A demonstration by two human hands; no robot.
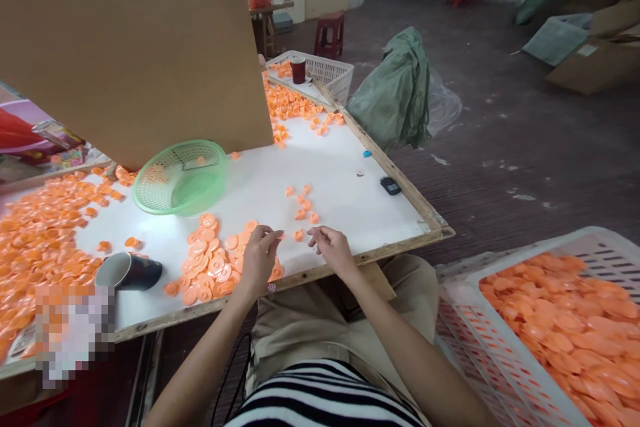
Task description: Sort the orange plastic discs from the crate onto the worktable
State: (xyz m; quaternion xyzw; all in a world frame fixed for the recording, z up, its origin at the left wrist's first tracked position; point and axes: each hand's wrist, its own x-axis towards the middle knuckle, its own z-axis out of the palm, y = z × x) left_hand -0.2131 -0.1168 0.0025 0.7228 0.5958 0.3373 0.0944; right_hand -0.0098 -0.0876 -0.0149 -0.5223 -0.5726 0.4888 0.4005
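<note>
Orange cup-shaped piece [299, 235] is lying on the white tabletop [345, 177] between the 2 hands, to the right of the left fingertips and just to the left of the right fingertips. The right hand [330, 247] is sitting nearer to it, though whether its fingers are touching it I cannot tell. No long axis is showing; the piece is looking round at this size.

The left hand [260, 257] is hanging at the edge of a pile of flat orange discs [213, 260], its thumb and forefinger coming almost together — a thin bit of orange is showing at the tips, too small to confirm as a hold. The right thumb and forefinger are curling towards each other with only a slight gap; something pale is showing there — I cannot tell what, or whether they are gripping it. Beyond both hands, more small orange cups [301, 214] are lying scattered.
</note>
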